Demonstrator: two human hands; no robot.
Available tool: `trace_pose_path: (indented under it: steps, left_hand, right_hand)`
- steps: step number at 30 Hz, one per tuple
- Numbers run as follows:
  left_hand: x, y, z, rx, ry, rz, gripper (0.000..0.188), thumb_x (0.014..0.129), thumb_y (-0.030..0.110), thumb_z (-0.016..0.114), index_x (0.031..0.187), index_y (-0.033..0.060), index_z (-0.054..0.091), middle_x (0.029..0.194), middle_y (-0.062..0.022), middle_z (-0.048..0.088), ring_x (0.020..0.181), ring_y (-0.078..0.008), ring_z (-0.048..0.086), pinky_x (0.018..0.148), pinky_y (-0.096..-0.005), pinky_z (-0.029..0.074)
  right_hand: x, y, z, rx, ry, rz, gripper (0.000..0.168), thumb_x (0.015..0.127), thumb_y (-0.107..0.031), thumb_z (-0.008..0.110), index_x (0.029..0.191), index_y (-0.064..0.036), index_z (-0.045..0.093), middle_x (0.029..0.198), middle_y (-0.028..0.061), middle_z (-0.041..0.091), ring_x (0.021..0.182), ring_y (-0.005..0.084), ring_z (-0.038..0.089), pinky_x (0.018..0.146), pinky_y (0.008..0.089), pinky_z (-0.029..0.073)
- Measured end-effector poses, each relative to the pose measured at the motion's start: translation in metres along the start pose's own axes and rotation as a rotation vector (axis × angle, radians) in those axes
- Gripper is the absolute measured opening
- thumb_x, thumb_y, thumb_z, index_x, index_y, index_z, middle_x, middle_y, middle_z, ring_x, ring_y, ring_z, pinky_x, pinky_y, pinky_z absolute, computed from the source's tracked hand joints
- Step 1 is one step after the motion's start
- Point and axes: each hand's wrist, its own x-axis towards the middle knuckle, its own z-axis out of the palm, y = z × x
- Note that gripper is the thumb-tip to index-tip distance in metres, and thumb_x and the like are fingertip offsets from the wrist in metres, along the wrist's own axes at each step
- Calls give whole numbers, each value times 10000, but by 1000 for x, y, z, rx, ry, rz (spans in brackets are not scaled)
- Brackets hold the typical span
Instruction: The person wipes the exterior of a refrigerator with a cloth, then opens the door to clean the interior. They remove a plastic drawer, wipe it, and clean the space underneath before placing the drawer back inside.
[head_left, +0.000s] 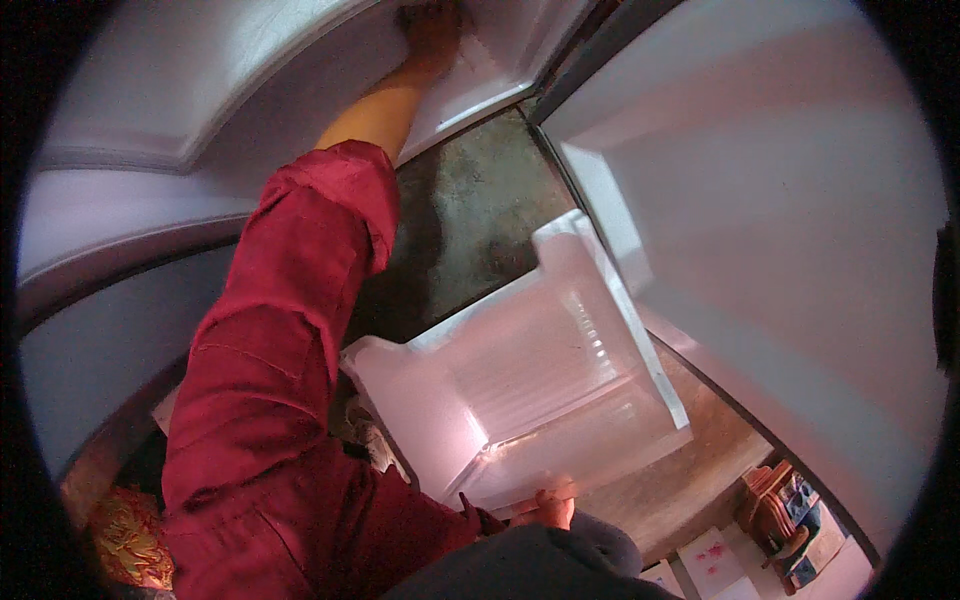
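Note:
My left arm, in a rolled red sleeve, stretches up the picture. My left hand (433, 31) is at the top edge, in shadow against a pale moulded panel (480, 56); its fingers are too dark to make out. A white moulded plastic tray-like part (525, 375), with a recessed middle and raised corners, lies tilted in front of me. My right hand (551, 510) grips its near edge, with the fingers bent over the rim; the rest of that hand is hidden behind dark grey cloth.
A large pale flat panel (787, 195) stands on the right. Worn grey floor (487, 195) shows beyond the tray-like part. Bundled brown and blue things (787, 517) lie at the lower right, and a shiny gold-and-red patterned item (131, 540) is at the lower left.

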Motion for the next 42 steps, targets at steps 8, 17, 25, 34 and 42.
trace_pose_path:
  steps: [8,17,25,34,42]
  left_hand:
    - [-50,20,21,-236,-199,67,264,783,167,568,1039,127,619,1135,-131,597,1067,-299,550,913,-465,403]
    - [-94,20,-31,-426,-521,67,280,810,198,571,1076,145,641,1107,-131,627,1020,-288,609,882,-419,465]
    - [-79,-29,4,-400,-195,-48,360,807,182,570,1165,148,595,1137,-142,613,1064,-306,580,864,-432,477]
    - [-178,1,23,-317,-305,182,265,794,129,596,1045,85,669,1025,-198,638,936,-357,625,847,-453,494]
    - [-24,12,1,-1118,-155,-283,279,824,171,560,1080,129,661,1062,-130,640,953,-317,632,813,-474,485]
  right_hand:
    - [9,21,8,247,-215,-270,182,808,-141,620,942,-70,520,806,18,502,635,123,473,552,254,399]
    - [5,22,11,203,-232,-291,270,740,-167,610,984,-73,543,929,3,550,720,139,512,589,255,415]
    - [16,24,17,254,-122,-331,165,770,-138,561,914,-70,518,855,22,506,742,156,492,655,279,408]
    - [14,20,17,138,-148,-377,79,821,-128,531,855,-81,478,752,9,443,624,106,426,550,230,360]
    - [21,20,10,25,-61,-393,91,783,-94,525,829,-55,457,718,22,439,587,129,423,536,249,354]
